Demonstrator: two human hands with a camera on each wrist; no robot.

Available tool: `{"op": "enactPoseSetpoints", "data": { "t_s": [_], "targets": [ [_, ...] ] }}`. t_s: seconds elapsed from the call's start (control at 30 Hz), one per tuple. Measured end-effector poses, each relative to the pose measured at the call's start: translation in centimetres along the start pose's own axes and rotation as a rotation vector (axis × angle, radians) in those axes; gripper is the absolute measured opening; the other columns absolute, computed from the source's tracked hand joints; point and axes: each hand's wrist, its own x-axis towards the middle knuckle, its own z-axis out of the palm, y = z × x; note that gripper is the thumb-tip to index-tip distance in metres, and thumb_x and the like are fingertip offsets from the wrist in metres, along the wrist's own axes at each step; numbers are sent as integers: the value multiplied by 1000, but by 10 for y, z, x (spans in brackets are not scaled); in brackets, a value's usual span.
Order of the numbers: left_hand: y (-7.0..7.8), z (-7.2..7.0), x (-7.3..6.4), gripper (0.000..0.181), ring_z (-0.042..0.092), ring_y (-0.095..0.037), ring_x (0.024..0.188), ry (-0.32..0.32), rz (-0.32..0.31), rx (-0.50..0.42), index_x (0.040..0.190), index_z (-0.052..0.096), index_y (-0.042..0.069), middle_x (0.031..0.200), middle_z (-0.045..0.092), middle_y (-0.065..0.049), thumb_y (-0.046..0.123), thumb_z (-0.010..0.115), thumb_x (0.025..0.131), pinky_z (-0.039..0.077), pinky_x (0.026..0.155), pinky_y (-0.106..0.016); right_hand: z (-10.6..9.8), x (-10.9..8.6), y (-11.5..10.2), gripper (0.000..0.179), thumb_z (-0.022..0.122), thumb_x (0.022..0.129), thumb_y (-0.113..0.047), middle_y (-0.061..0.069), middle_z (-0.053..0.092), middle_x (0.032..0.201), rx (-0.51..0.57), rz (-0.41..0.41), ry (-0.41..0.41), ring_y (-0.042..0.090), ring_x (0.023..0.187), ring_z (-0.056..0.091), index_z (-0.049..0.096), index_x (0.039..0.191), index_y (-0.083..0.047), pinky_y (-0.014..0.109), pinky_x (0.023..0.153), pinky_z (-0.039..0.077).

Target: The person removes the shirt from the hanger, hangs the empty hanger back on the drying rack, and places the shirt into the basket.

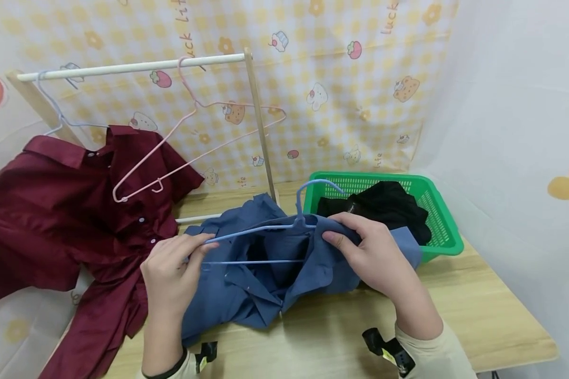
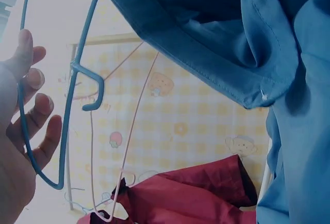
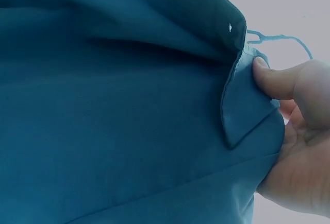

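Observation:
With thumb and fingers my left hand [image 1: 173, 271] grips the left arm of a blue clothes hanger [image 1: 258, 229]. The left wrist view has this hand [image 2: 33, 123] around the rounded end of the hanger [image 2: 66, 136], which lies outside the blue shirt [image 2: 206, 69]. My right hand [image 1: 372, 252] pinches the collar of the blue shirt [image 1: 246, 300]. Within the open neck sits the hanger's right part, largely hidden by cloth, while its hook points up and to the right. In the right wrist view the thumb presses on the collar [image 3: 245, 105].
A rack [image 1: 137, 67] stands behind on the wooden table [image 1: 493, 310]. From it hang a pink hanger [image 1: 180, 121] and, on another blue hanger [image 1: 52, 102], a dark red shirt [image 1: 118, 210]. Back right, a green basket [image 1: 448, 223] contains black cloth [image 1: 384, 208].

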Motion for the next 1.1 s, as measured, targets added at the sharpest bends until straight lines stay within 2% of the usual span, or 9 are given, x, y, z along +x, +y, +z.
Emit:
{"op": "enactPoseSetpoints", "data": {
  "t_s": [0.1, 0.2, 0.3, 0.43, 0.53, 0.57, 0.67, 0.97, 1.1],
  "targets": [
    [-5, -5, -1, 43, 56, -20, 59, 67, -63, 1, 88, 85, 5, 70, 74, -11, 44, 70, 97, 45, 81, -26, -3, 1, 2, 14, 71, 104, -24, -2, 77, 112, -22, 8, 18, 16, 100, 69, 76, 117, -23, 40, 88, 57],
    [-11, -13, -1, 41, 58, -8, 68, 159, -151, -18, 86, 83, 1, 67, 70, -16, 40, 74, 94, 38, 92, -20, -8, 2, 6, 10, 71, 104, -24, 0, 76, 108, -44, 32, 52, 18, 95, 66, 76, 113, -21, 38, 84, 53],
    [-17, -20, 0, 29, 51, 6, 74, 254, -230, -45, 84, 83, -2, 67, 66, -19, 27, 82, 89, 33, 87, -15, -13, 0, 12, 10, 71, 104, -28, 1, 74, 107, -55, 74, 53, 18, 92, 63, 75, 111, -22, 35, 81, 50],
    [-21, -28, 2, 11, 48, 10, 80, 324, -314, -73, 84, 81, -7, 69, 70, 13, 2, 87, 82, 32, 77, -13, -20, -3, 22, 16, 69, 105, -33, 3, 73, 111, -49, 134, 53, 19, 97, 63, 74, 116, -23, 35, 84, 50],
    [-22, -32, 2, 8, 50, 11, 84, 325, -365, -88, 85, 81, -9, 85, 65, 37, -8, 86, 80, 33, 80, -14, -24, -4, 28, 18, 67, 106, -34, 5, 73, 115, -43, 163, 60, 20, 103, 63, 74, 119, -22, 37, 89, 51],
    [-22, -32, 2, 8, 50, 10, 85, 324, -374, -95, 86, 80, -10, 86, 65, 39, -9, 86, 79, 33, 82, -14, -24, -4, 29, 19, 67, 106, -34, 5, 73, 116, -41, 163, 62, 21, 104, 63, 73, 120, -22, 37, 90, 51],
    [-21, -34, 2, 9, 50, 10, 86, 318, -395, -87, 87, 80, -10, 87, 66, 39, -12, 85, 79, 32, 83, -15, -25, -4, 30, 18, 68, 106, -33, 4, 73, 119, -44, 139, 80, 20, 107, 63, 74, 119, -23, 38, 92, 51],
    [-21, -50, 3, 8, 45, 10, 79, 288, -471, -28, 90, 80, -11, 82, 62, 42, -10, 83, 83, 30, 77, -14, -26, -7, 41, 17, 71, 104, -30, -3, 74, 118, -59, 107, 173, -5, 103, 56, 77, 119, -24, 14, 88, 46],
    [-28, -60, 2, 9, 43, 12, 75, 296, -492, 3, 90, 80, -12, 80, 61, 44, -8, 84, 83, 29, 76, -13, -26, -8, 47, 19, 71, 104, -29, -1, 75, 119, -87, 134, 166, 6, 108, 61, 77, 120, -22, 16, 90, 46]
  ]
}}
